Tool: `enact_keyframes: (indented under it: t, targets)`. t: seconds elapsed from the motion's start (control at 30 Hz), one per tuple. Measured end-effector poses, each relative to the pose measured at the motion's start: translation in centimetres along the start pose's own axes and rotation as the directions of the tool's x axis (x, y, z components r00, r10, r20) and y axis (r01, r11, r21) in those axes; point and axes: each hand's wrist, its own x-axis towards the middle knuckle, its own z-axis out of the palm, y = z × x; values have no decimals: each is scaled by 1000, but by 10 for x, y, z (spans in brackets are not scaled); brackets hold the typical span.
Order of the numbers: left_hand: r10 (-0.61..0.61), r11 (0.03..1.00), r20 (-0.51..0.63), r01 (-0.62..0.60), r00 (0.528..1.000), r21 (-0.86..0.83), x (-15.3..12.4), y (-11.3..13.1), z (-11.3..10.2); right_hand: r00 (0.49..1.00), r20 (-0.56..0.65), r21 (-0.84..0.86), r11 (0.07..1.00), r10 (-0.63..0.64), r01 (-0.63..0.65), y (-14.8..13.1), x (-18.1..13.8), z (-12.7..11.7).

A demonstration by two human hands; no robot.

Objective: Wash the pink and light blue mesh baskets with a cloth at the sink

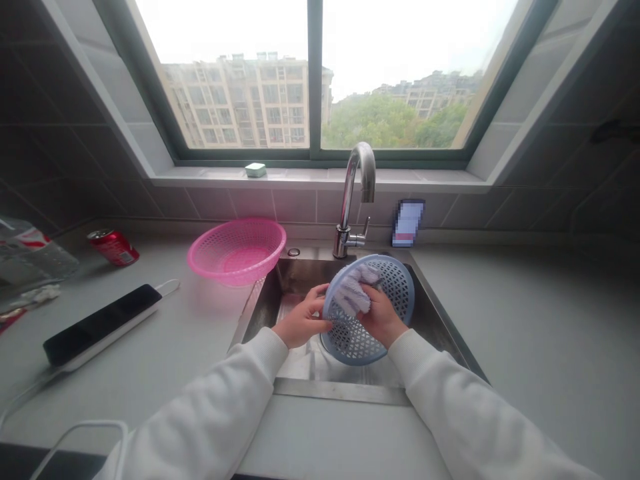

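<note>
A blue-grey colander (397, 287) with cut-out holes is held tilted over the steel sink (345, 390). My left hand (304, 319) grips its left rim, fingers closed around the edge. Inside the colander, my right hand (383, 317) is closed on a pale lilac cloth (351, 290), which lies bunched against the inner wall. Part of the cloth is hidden by my right fingers. Behind the sink rises a chrome faucet (357, 190); no water can be made out coming from it.
A pink colander (240, 250) sits left of the sink, its right side by the sink's edge. Further left are a red can (113, 247), a black-topped white device (103, 327) with a cable, and a clear bottle (35, 250). A phone (409, 223) leans against the back wall.
</note>
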Motion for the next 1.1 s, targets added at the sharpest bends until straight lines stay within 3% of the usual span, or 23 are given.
enact_keyframes:
  t: [0.17, 0.4, 0.6, 0.8, 1.0, 1.1]
  targets:
    - [-2, 999, -10, 1, 1000, -42, 0, 2, 0, 998, 69, -158, 987, -7, 18, 3, -6, 1]
    - [-9, 1000, 67, 9, 998, -6, 3, -2, -3, 997, 21, 65, 995, 68, -70, -4, 3, -7]
    - [15, 999, 91, -19, 996, 43, 3, -7, -5, 994, 86, -150, 988, 60, -46, -1, -8, 2]
    - [27, 997, 135, -36, 990, 65, 5, -5, -5, 999, 11, -27, 999, 47, -47, -4, 1, -8]
    - [43, 998, 69, -46, 997, 38, 3, -10, -5, 992, 121, -266, 961, -38, 69, 1, -5, -1]
    - [37, 999, 82, -40, 996, 33, 4, -10, -6, 993, 81, -229, 968, -84, 100, 1, -4, -2]
